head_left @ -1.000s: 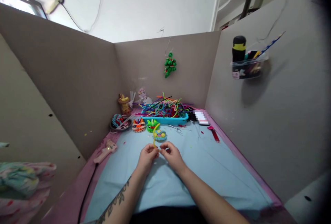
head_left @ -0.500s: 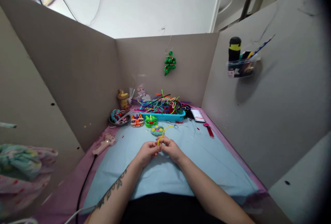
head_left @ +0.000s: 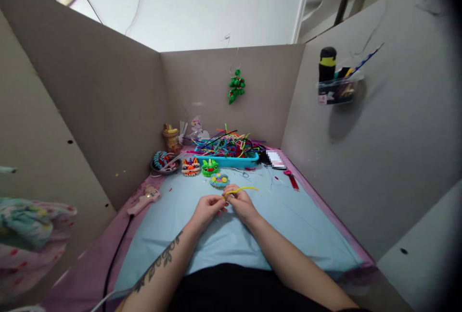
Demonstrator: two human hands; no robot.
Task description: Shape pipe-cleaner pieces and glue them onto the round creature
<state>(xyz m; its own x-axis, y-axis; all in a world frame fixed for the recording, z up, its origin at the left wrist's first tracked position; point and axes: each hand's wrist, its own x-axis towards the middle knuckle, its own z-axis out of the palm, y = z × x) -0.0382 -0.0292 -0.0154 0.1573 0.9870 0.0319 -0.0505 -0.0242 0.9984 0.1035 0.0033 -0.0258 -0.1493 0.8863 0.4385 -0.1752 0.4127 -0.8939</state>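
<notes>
A yellow pipe cleaner point(head_left: 245, 189) is pinched between my two hands, its free end pointing right over the back of my right hand. My left hand point(head_left: 209, 207) is closed on its near end, fingertips touching those of the other hand. With thumb and fingers together, my right hand point(head_left: 239, 202) grips it as well. Just beyond the hands lies a light blue fuzzy oval piece point(head_left: 219, 180) with yellow and pink spots. Behind that sit a green fuzzy animal head point(head_left: 210, 168) and an orange and white one point(head_left: 190, 167).
A blue tray point(head_left: 227, 162) heaped with colourful pipe cleaners stands at the back. Scissors point(head_left: 241, 172) lie before it. A pink glue gun point(head_left: 144, 201) with a black cord rests at left. A bowl point(head_left: 166, 165) stands farther back. Grey partitions point(head_left: 231, 119) enclose the table.
The yellow pipe cleaner's free end has swung from pointing up and away to pointing right. My hands stay together, still pinching it.
</notes>
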